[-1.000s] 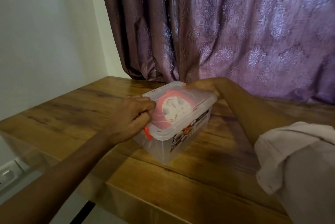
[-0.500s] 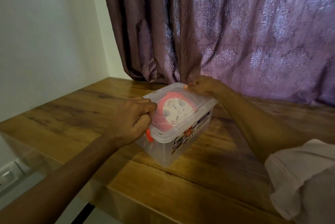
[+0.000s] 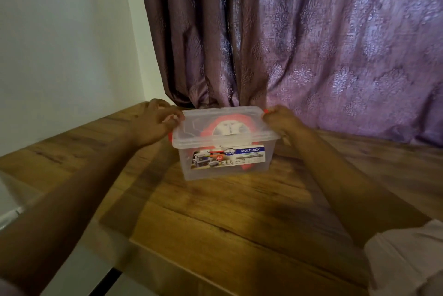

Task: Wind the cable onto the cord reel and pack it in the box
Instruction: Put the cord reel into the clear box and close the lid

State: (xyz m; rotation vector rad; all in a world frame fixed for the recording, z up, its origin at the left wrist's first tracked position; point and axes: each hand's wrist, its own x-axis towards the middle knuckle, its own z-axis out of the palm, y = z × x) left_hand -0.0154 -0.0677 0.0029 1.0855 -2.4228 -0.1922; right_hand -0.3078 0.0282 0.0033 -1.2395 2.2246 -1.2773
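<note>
A clear plastic box [image 3: 203, 173] with a "MULTI-BOX" label stands on the wooden table [image 3: 239, 219], its long labelled side facing me. Its clear lid [image 3: 191, 125] lies on top. Through the lid shows the red and white cord reel [image 3: 230, 126] inside. My left hand [image 3: 155, 125] grips the box's left end, over a red latch. At the right end, my right hand [image 3: 280, 120] is closed around the other red latch [image 3: 265, 111].
A purple patterned curtain [image 3: 311, 43] hangs right behind the box. A white wall [image 3: 67, 43] runs along the left. The table's front edge [image 3: 187, 269] runs diagonally across the bottom, with the floor below at the left.
The box has turned so that its labelled side faces me and stands squarer. Both hands have shifted to its two short ends.
</note>
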